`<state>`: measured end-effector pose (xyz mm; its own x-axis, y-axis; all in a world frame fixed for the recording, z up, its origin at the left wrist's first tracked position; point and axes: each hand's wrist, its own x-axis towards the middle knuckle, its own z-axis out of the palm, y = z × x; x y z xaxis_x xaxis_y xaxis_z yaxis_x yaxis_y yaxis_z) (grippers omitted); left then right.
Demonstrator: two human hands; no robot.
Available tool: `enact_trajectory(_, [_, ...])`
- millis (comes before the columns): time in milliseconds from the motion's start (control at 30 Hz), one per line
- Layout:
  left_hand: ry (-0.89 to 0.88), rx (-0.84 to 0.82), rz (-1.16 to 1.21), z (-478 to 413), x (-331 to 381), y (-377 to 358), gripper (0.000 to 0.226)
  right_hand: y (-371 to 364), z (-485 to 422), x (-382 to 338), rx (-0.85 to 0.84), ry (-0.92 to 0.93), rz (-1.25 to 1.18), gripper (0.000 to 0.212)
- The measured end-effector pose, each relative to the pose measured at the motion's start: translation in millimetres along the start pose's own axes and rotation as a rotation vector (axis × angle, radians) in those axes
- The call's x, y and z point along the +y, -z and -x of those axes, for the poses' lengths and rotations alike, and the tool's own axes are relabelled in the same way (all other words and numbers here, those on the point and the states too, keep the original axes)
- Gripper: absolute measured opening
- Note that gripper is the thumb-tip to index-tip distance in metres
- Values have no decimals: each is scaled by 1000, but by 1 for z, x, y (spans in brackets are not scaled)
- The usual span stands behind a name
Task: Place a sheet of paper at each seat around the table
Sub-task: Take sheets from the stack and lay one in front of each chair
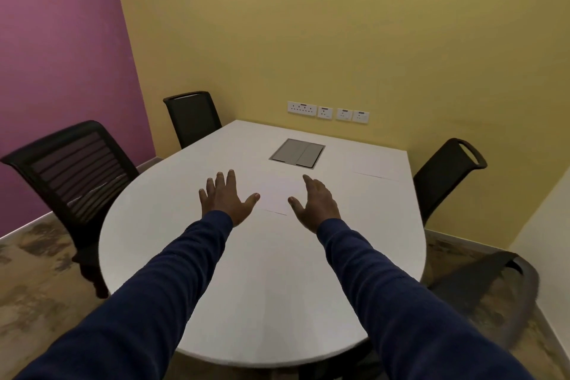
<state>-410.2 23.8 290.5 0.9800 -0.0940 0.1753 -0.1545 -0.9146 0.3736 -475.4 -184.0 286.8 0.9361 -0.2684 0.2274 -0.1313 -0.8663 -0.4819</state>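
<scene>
**While reaching over the sheet: both grips spread, nothing held**

While stretched out from dark blue long sleeves [172, 271] over the white table with a rounded near end [262, 302], spread and holding nothing. Left grip [226, 200] palm down, fingers fanned apart, thumb pointing toward the left edge of a white sheet of paper [274, 191] lying flat at mid-table. Right grip [314, 203] likewise unclenched, tilted onto its little-finger side, fingers loosely straight, thumb apart, at the same sheet's right side. Cannot tell whether either touches paper or table.

Hard to pick out from the tabletop, that sheet; traced only by a faint near edge between the two thumbs. Just beyond it, set into the table, a grey rectangular two-flap hatch [297, 153].

Flat on the far right of the table, a second white sheet [376, 163], in front of the black mesh chair at far right [447, 173]. Along the left side, a near black mesh chair [71, 170] and a far black mesh chair [192, 116]. At near right, a blurred black chair [487, 284].

On the yellow wall, a row of white wall sockets [328, 112] with small red marks, too small to read.
</scene>
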Motion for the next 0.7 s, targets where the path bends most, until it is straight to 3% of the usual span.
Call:
enact_trajectory(300, [19, -82, -37, -107, -63, -38, 90, -89, -100, -30, -74, -74, -26, 72])
enact_trajectory(700, [-35, -307, 64, -235, -84, -114, 84, -161, -190, -8, -115, -271, 35, 71])
